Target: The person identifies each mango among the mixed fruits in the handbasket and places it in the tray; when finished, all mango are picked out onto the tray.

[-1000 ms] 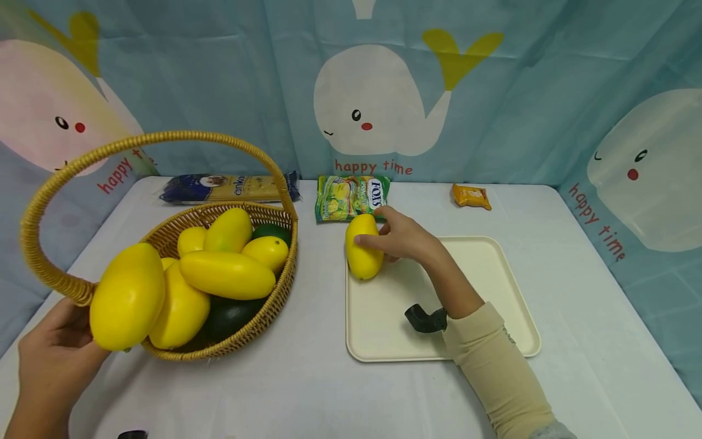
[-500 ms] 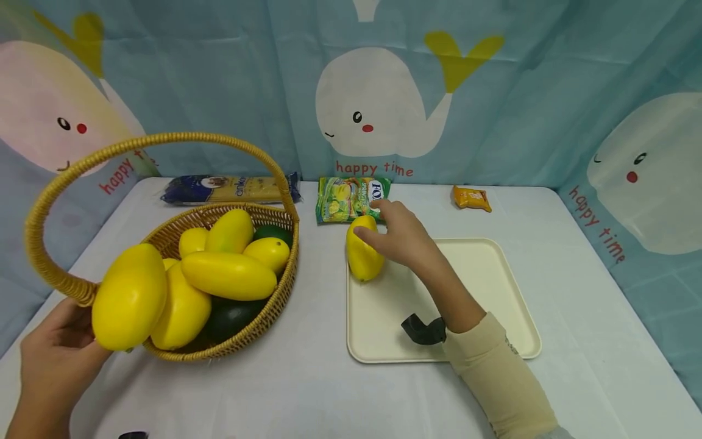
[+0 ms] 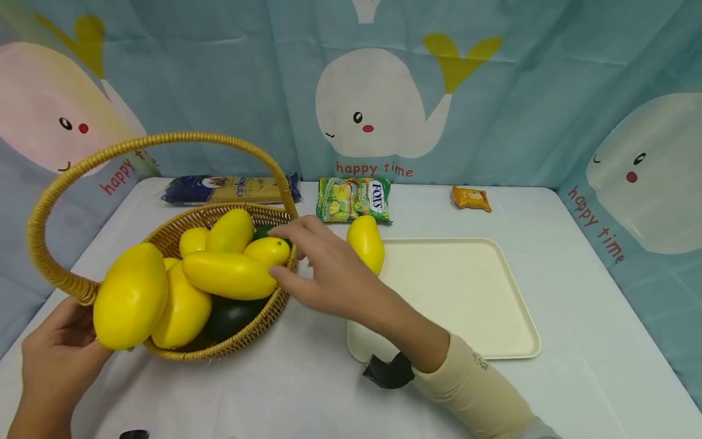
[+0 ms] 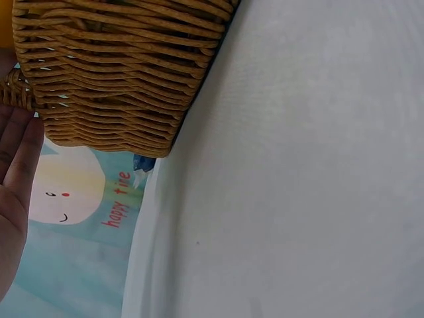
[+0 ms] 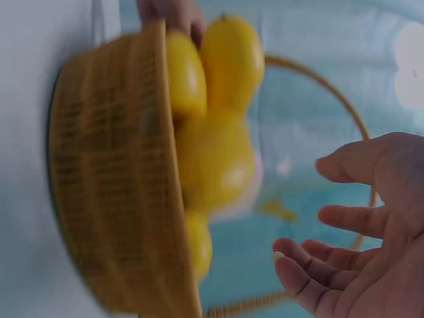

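Observation:
The wicker basket (image 3: 278,299) on the left is heaped with several yellow mangoes (image 3: 229,274) and some dark green fruit (image 3: 230,318). My left hand (image 3: 60,360) grips its left side at the foot of the handle (image 3: 60,274), partly hidden behind a mango (image 3: 131,297); in the left wrist view fingers (image 4: 25,156) lie against the wickerwork. Over the basket's right rim reaches my right hand (image 3: 323,268), thumb and fingers spread and holding nothing, close to the mangoes. One more mango (image 3: 366,242) lies on the left edge of the cream tray (image 3: 450,292), its lower end hidden by the right arm.
Along the back lie a pasta packet (image 3: 236,189), a green candy bag (image 3: 351,198) and a small orange packet (image 3: 471,198). A blue whale-print curtain (image 3: 471,122) closes off the table's back and sides. The tall basket handle arches over the fruit.
My right hand has let go of the mango on the tray and moved left and slightly down to the basket. The left hand has stayed at the basket's side.

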